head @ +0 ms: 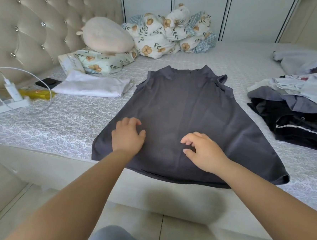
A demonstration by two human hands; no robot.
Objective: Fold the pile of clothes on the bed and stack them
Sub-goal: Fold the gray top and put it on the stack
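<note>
On grey top (186,107), both hands (128,135) rest.

Headboard: we see a tufted beige headboard (28,33) at the far left.
Cushion: a pale round cushion (106,35) rests on a floral pillow (102,63).
Quilt: a bunched floral quilt (169,35) lies against the white cabinets (240,12).
Charger: we see a white charger (13,91) plugged into a power strip (10,105), its cable (46,93) looping.
Phone: a black phone (47,82) lies just beyond a yellow packet (37,94).

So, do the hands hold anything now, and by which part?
Nothing is held. Left hand and right hand rest on the grey top, fingers loosely curled.
</note>
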